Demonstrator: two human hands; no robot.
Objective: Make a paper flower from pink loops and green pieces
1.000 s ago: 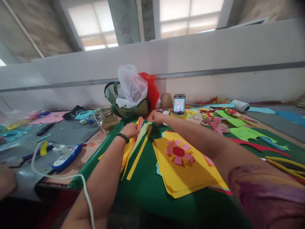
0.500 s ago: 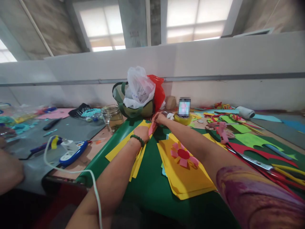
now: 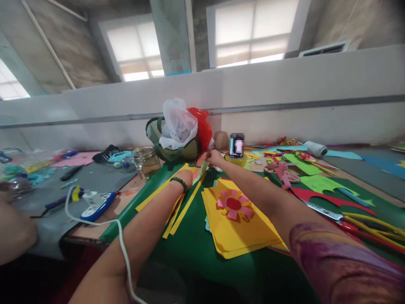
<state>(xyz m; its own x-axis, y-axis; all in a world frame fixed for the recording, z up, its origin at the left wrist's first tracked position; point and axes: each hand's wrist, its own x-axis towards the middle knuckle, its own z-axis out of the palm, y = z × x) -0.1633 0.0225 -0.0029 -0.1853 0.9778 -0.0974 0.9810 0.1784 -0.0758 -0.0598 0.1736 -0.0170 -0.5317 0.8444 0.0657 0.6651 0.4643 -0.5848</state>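
My right hand [image 3: 215,158] pinches the far end of a pale yellow-green paper strip [image 3: 203,169], which slants down between my two hands. A bit of pink paper shows beside it. Close by on the left, my left hand [image 3: 187,175] lies over yellow paper strips [image 3: 155,195]; its fingers are hidden from me. A green bead bracelet [image 3: 179,183] circles that wrist. Under my right forearm lies a stack of yellow paper [image 3: 236,238], topped by a pink and yellow paper flower [image 3: 233,204] with a red centre.
Beyond my hands stand a glass jar [image 3: 146,162], a bag [image 3: 171,153] and a phone [image 3: 237,146]. A blue power strip [image 3: 98,207] with a white cable lies left. Scissors [image 3: 340,217] and cut paper [image 3: 325,185] lie right. Another person's hand [image 3: 15,230] is at far left.
The pink strip between my hands has given way to a pale yellow-green one stretched toward my right hand. A single yellow strip now lies apart from the others. The view has shifted slightly.
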